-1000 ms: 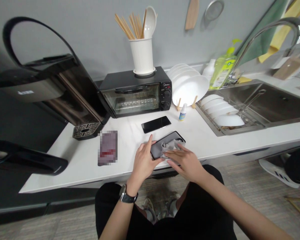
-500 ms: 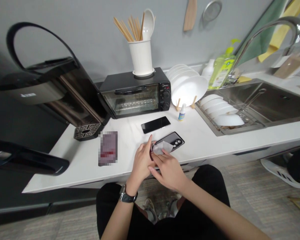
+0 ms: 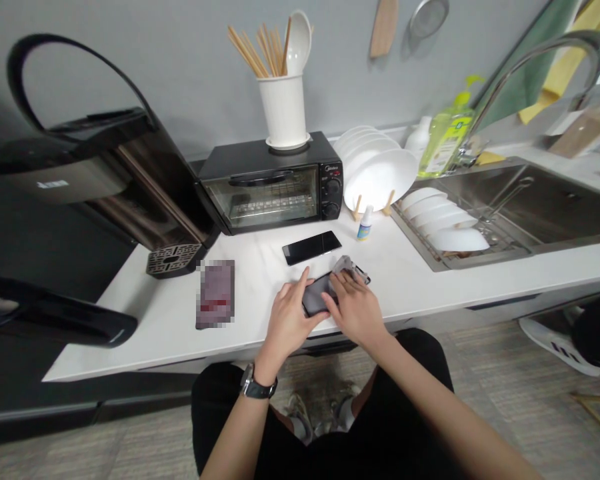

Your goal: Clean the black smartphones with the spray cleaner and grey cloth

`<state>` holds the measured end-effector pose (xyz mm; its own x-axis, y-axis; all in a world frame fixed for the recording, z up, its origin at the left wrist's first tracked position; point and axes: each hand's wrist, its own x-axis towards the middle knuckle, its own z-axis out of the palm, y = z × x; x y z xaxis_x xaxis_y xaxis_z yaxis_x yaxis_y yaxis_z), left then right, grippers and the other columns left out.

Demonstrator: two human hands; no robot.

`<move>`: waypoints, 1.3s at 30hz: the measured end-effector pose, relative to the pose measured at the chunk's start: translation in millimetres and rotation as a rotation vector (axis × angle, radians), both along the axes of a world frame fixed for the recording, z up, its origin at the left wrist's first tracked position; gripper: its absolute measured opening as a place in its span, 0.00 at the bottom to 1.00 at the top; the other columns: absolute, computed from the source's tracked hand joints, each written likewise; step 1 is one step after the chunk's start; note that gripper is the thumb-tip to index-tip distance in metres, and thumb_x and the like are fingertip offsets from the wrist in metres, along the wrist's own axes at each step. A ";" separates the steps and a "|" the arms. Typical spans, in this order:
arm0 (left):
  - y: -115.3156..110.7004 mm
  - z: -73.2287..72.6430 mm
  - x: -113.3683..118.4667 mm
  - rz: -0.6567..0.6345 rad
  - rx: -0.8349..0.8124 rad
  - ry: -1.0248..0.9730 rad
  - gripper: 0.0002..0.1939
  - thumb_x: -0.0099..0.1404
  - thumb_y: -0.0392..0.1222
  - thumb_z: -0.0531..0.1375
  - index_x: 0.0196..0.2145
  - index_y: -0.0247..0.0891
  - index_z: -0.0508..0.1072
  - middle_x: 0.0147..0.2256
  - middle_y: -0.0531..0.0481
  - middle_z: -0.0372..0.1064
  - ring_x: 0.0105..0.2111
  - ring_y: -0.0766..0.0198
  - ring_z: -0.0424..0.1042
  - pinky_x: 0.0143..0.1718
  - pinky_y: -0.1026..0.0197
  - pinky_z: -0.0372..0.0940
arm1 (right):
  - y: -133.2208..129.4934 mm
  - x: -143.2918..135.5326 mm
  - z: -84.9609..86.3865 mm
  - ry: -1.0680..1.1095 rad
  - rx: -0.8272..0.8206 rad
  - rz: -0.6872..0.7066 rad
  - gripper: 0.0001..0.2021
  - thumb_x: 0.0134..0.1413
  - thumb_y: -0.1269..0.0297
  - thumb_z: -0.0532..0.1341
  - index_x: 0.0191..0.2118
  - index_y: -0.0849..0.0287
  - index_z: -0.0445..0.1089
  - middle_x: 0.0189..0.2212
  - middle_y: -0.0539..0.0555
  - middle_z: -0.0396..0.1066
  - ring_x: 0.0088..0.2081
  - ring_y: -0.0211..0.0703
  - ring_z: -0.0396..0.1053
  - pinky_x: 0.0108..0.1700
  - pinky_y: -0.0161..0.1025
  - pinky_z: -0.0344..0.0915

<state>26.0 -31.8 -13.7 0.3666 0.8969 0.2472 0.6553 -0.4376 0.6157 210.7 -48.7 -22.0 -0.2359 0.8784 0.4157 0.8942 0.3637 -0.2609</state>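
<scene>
A dark phone case (image 3: 318, 295) lies near the counter's front edge between my hands. My left hand (image 3: 291, 315) grips its left end, thumb along the near side and a finger at the far side. With my right hand (image 3: 354, 308) I press a grey cloth (image 3: 347, 265) onto the case's right end, where the camera cutouts are mostly covered. Just beyond the case lies a black phone (image 3: 312, 248), screen up, touched by neither hand. A small white spray bottle (image 3: 365, 224) with a blue and yellow label stands upright to the phone's right.
A pixelated purple packet (image 3: 216, 293) lies to the left on the white counter (image 3: 170, 333). Behind are a black toaster oven (image 3: 275, 190), a drinks machine (image 3: 125, 180) and racked white plates (image 3: 380, 179). The sink (image 3: 555, 200), holding bowls, is at the right.
My right hand has slid the cloth from the left part of the case to its right end. My left hand has come to hold the case's left end.
</scene>
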 end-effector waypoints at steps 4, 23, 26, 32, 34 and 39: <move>-0.6 -4.6 -5.2 -0.036 0.009 0.028 0.52 0.64 0.27 0.62 0.78 0.45 0.40 0.62 0.42 0.71 0.56 0.49 0.67 0.60 0.47 0.65 | -27.4 -31.3 4.0 0.126 -0.094 0.214 0.21 0.76 0.60 0.51 0.62 0.65 0.72 0.52 0.64 0.80 0.54 0.53 0.78 0.70 0.56 0.61; -0.2 -2.2 -1.8 -0.047 0.018 0.021 0.52 0.62 0.27 0.61 0.77 0.48 0.43 0.61 0.45 0.72 0.56 0.49 0.68 0.59 0.47 0.64 | -20.7 -23.0 3.1 0.131 -0.062 0.231 0.19 0.74 0.63 0.53 0.60 0.66 0.73 0.52 0.64 0.80 0.53 0.52 0.79 0.71 0.55 0.59; -2.4 -2.3 -2.6 -0.031 0.020 0.025 0.54 0.62 0.29 0.63 0.78 0.49 0.42 0.62 0.46 0.71 0.56 0.49 0.67 0.60 0.47 0.64 | -31.0 -9.8 5.8 0.166 -0.120 0.296 0.17 0.74 0.64 0.53 0.59 0.60 0.75 0.47 0.57 0.83 0.45 0.47 0.81 0.72 0.56 0.56; -2.4 0.2 2.4 0.004 0.024 0.041 0.57 0.61 0.45 0.74 0.77 0.52 0.44 0.62 0.47 0.72 0.57 0.47 0.67 0.61 0.45 0.63 | -11.8 72.3 3.7 0.018 -0.049 0.181 0.16 0.76 0.61 0.54 0.59 0.53 0.75 0.56 0.56 0.79 0.56 0.50 0.78 0.75 0.64 0.46; -1.1 1.3 4.2 -0.005 0.025 0.040 0.58 0.61 0.45 0.75 0.77 0.52 0.45 0.61 0.47 0.72 0.57 0.48 0.67 0.62 0.45 0.62 | 0.5 80.0 2.1 -0.039 -0.008 0.107 0.18 0.76 0.60 0.53 0.62 0.56 0.73 0.58 0.59 0.77 0.59 0.53 0.76 0.75 0.68 0.41; 1.1 3.0 6.0 -0.019 0.024 0.028 0.56 0.62 0.43 0.73 0.77 0.52 0.45 0.61 0.48 0.73 0.56 0.49 0.68 0.61 0.46 0.63 | 7.8 24.8 0.6 -0.052 0.008 -0.020 0.23 0.73 0.64 0.52 0.62 0.75 0.70 0.61 0.74 0.72 0.64 0.62 0.70 0.72 0.63 0.54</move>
